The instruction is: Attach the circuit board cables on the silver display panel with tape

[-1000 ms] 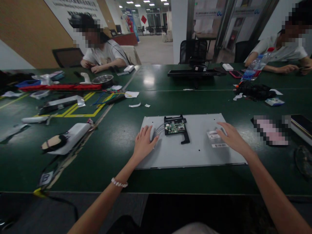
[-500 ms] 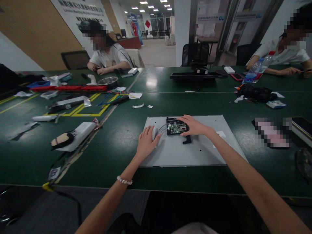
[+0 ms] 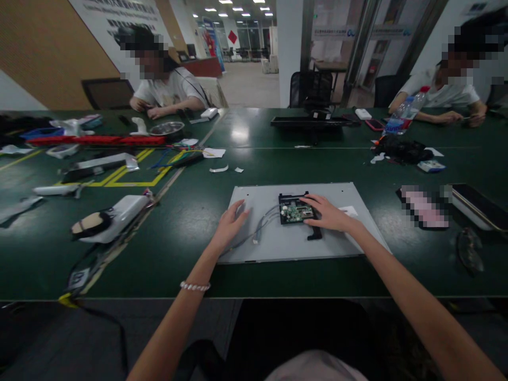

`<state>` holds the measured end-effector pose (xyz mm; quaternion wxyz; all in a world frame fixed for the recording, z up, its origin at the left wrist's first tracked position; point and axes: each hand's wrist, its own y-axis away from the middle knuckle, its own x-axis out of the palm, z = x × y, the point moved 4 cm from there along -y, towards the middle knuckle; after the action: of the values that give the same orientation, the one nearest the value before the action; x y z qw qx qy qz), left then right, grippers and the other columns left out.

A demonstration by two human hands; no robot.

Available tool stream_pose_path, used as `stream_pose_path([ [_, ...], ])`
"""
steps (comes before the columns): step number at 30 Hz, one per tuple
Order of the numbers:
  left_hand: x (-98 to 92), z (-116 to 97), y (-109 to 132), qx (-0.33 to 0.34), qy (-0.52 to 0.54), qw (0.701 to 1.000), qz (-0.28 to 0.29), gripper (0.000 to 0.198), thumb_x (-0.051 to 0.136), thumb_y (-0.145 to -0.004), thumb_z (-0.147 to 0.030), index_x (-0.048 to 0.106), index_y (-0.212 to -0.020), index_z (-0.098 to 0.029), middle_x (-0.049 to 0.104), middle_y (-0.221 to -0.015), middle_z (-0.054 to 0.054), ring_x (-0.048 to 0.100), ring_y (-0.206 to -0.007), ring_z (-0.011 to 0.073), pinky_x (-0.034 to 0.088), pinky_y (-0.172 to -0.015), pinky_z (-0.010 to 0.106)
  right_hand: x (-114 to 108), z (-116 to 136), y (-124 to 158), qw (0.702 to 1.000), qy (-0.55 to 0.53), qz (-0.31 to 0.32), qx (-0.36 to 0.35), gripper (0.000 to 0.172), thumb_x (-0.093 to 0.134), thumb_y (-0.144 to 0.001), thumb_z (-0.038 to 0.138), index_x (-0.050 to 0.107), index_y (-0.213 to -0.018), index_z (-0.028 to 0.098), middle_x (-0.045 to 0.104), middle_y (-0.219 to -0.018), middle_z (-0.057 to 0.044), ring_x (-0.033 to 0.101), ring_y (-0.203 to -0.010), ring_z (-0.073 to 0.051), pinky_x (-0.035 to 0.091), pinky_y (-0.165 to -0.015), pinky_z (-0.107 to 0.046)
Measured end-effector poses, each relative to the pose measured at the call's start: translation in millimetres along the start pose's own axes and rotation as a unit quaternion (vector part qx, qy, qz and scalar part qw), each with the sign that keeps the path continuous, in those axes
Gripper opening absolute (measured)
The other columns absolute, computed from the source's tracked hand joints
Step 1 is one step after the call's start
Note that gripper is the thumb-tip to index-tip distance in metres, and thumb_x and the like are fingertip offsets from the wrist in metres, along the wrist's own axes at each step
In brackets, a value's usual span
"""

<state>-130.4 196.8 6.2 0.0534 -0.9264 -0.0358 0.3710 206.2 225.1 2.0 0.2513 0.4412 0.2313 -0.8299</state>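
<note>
A grey-white flat panel (image 3: 270,251) lies on the green table in front of me. On it rests a green circuit board (image 3: 296,212) in a black frame, with a small black bracket (image 3: 315,233) below its right side. My right hand (image 3: 326,213) grips the board's right end, thumb at the near edge and fingers at the far edge. Grey cables (image 3: 262,225) run left from the board and curve down over the panel. At the panel's left edge my left hand (image 3: 231,225) has its thumb and fingers apart, with a cable passing close by its palm.
To the left lie a white device (image 3: 119,217) and a red strip (image 3: 99,140) among loose parts. Two phones lie right, the nearer one pink (image 3: 424,207), beside glasses (image 3: 470,251). A bottle (image 3: 405,114) stands farther back. Two people sit across the table.
My left hand has lifted off the cables and moved left, uncovering them. The board, held by my right hand, appears shifted slightly right on the panel. The whole view has also shifted.
</note>
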Motion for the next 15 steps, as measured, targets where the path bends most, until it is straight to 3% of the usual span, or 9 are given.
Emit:
stream_pose_path([
  [6, 1.2, -6, 2, 0.016, -0.026, 0.999, 0.025, 0.054, 0.046, -0.090, -0.050, 0.053, -0.134, -0.020, 0.053, -0.140, 0.009, 0.048, -0.128, 0.0261, 0.035, -0.110, 0.040, -1, 6, 17, 0.999, 0.013, -0.044, -0.003, 0.066, 0.048, -0.091, 0.057, 0.028, -0.150, 0.035, 0.036, -0.152, -0.006, 0.036, -0.137, -0.030, 0.032, -0.113, -0.053],
  [15, -12.4, -20, 13, -0.030, 0.115, 0.993, 0.009, 0.043, 0.046, -0.092, -0.047, 0.058, -0.126, -0.022, 0.054, -0.140, 0.006, 0.046, -0.132, 0.0224, 0.031, -0.114, 0.036, 1, 4, 21, 0.995, -0.049, -0.091, 0.013, 0.061, 0.039, -0.097, 0.052, 0.021, -0.152, 0.034, 0.036, -0.152, -0.006, 0.035, -0.139, -0.026, 0.029, -0.115, -0.051],
])
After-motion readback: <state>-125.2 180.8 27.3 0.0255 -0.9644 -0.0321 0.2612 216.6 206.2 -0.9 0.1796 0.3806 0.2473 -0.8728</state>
